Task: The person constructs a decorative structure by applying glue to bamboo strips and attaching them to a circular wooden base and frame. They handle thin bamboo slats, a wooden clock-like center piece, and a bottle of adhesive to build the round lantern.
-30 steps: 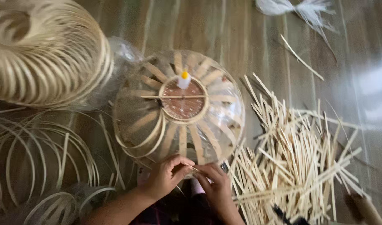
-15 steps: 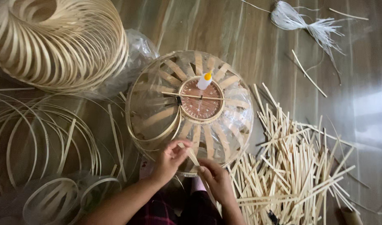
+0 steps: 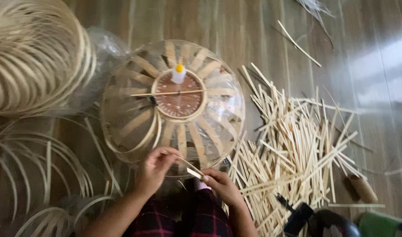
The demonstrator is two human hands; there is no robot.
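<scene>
So we've got a thin bamboo strip (image 3: 188, 166) pinched between both hands, right at the near edge of the dome (image 3: 172, 105). Our left hand (image 3: 153, 169) has its fingers closed on the upper end of the strip, and our right hand (image 3: 222, 184) clamps the lower end, the two hands close together but not touching. The strip sits tilted, just over the dome's rim.

The dome itself is a clear round form on the wooden floor (image 3: 236, 26), with flat bamboo slats fanning out like spokes from a brown disc (image 3: 179, 94) at the top. A small white glue bottle (image 3: 179, 73) with a yellow cap stands on that disc, and a thin stick (image 3: 170, 93) lies across it.

Off to our right there's a big loose pile of cut sticks (image 3: 297, 149) spread over the floor, just beside the dome. A brown roll (image 3: 362, 188) lies at the pile's far edge. To our left, a stack of bamboo hoops (image 3: 32, 57) fills the upper corner, with more loose hoops (image 3: 30, 175) lying flat below it. A crumpled clear bag (image 3: 102, 44) sits between the stack and the dome. Plaid trousers (image 3: 201, 219) show at the bottom.
</scene>
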